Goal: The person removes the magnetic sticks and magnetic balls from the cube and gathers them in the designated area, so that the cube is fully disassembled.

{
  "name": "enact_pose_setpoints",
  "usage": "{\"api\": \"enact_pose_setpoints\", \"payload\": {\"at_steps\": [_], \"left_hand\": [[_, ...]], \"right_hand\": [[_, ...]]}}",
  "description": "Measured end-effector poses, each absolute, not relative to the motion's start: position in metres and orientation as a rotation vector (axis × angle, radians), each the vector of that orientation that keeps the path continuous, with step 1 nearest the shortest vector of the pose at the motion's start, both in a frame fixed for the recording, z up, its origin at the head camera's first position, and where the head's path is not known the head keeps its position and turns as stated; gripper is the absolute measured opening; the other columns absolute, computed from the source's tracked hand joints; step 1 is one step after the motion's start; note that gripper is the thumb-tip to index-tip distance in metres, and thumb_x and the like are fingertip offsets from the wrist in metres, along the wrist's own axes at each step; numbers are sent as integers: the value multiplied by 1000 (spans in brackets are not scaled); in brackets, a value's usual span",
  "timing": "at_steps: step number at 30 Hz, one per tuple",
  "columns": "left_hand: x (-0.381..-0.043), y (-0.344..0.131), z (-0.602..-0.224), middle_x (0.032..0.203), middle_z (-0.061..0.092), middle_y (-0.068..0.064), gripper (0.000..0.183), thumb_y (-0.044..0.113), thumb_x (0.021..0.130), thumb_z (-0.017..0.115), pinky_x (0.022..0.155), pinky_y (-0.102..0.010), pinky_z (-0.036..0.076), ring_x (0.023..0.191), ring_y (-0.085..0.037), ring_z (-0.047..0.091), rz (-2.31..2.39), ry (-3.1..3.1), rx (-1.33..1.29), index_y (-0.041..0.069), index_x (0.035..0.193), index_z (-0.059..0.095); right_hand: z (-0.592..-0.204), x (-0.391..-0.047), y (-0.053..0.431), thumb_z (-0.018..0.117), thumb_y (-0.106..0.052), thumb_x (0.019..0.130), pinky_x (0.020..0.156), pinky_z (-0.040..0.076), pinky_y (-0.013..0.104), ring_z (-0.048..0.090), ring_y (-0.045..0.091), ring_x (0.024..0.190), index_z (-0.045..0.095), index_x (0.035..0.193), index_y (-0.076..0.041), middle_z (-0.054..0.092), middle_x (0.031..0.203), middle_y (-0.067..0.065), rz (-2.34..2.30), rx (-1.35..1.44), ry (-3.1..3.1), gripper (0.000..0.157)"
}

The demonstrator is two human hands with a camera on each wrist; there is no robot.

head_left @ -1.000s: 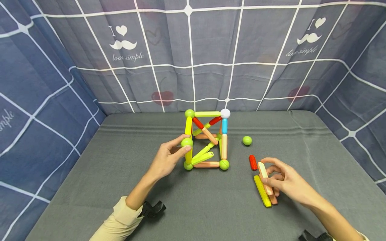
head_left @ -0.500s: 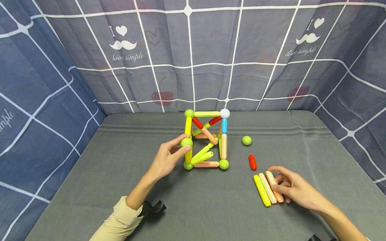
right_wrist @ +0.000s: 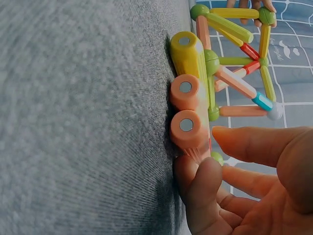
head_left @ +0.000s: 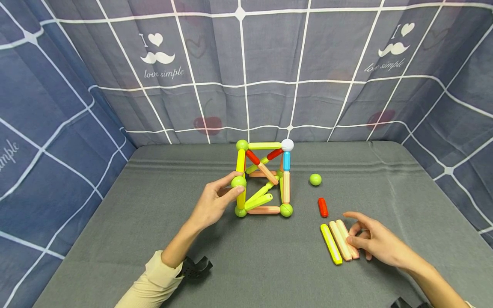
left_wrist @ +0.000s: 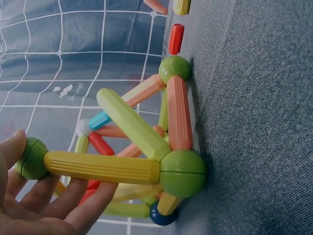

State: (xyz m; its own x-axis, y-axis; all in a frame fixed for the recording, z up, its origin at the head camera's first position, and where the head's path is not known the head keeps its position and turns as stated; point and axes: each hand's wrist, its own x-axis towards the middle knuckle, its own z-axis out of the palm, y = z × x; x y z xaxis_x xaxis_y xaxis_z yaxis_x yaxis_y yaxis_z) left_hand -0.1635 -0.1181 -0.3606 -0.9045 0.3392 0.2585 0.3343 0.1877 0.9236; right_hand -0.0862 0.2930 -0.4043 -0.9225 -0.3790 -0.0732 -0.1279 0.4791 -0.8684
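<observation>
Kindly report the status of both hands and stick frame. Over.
Left hand pinching green ball of upright stick frame. Right hand touching rightmost peach stick. No obstruction seen.

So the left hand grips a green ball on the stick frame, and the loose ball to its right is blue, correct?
No: the loose ball is green, as the head view shows. The left hand does grip a green ball.

Smooth plastic ball (head_left: 239, 182) at left hand (head_left: 213, 203); plastic sticks (head_left: 340, 240) with metallic discs (right_wrist: 186, 125) at right hand (head_left: 375, 239); matt woven cloth (head_left: 269, 265) beneath.
</observation>
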Motion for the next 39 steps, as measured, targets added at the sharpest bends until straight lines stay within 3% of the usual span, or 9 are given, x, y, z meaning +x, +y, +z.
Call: {"api": "enact_pose_setpoints", "payload": {"at_steps": [11, 18, 25, 32, 37, 39], "left_hand": [[-163, -118, -361, 122, 64, -12, 41, 19, 98, 65, 81, -35, 55, 94, -33, 68, 1876, 2431, 679, 9, 137, 58], [-163, -118, -361, 123, 64, -12, 41, 19, 97, 66, 80, -33, 55, 93, -34, 68, 1870, 2435, 678, 10, 137, 59], [-164, -117, -361, 125, 63, -14, 42, 17, 97, 66, 79, -33, 55, 94, -37, 68, 1873, 2433, 688, 8, 138, 58], [-164, -118, -362, 130, 61, -14, 43, 16, 97, 65, 81, -33, 55, 101, -41, 66, 1894, 2396, 683, 7, 139, 57], [-164, -117, -362, 127, 62, -14, 43, 17, 97, 66, 80, -33, 55, 99, -39, 67, 1885, 2407, 688, 7, 138, 57], [-164, -117, -361, 125, 63, -15, 43, 17, 97, 66, 80, -34, 55, 98, -38, 67, 1886, 2410, 690, 8, 138, 57]], "right_hand": [[-398, -86, 291, 64, -10, 96, 44, 49, 33, 57, 14, 56, 43, 136, 9, 57, 92, 14, -1346, -398, 2513, 49], [-383, -90, 273, 66, -19, 97, 44, 47, 30, 58, 13, 65, 59, 127, -3, 62, 97, 6, -1220, -360, 2764, 34], [-369, -106, 229, 64, -17, 98, 65, 48, 29, 61, 10, 81, 68, 116, -12, 67, 104, 0, -1288, -580, 2885, 19], [-357, -125, 175, 63, -19, 99, 43, 49, 35, 54, 16, 50, 68, 115, -14, 62, 105, 7, -1512, -617, 2646, 17], [-353, -133, 145, 65, -14, 97, 43, 50, 35, 61, 23, 54, 68, 117, -12, 60, 109, 4, -1539, -650, 2617, 21], [-354, -137, 137, 66, -14, 96, 43, 51, 36, 66, 26, 64, 67, 118, -12, 60, 112, 4, -1542, -654, 2610, 22]]}}
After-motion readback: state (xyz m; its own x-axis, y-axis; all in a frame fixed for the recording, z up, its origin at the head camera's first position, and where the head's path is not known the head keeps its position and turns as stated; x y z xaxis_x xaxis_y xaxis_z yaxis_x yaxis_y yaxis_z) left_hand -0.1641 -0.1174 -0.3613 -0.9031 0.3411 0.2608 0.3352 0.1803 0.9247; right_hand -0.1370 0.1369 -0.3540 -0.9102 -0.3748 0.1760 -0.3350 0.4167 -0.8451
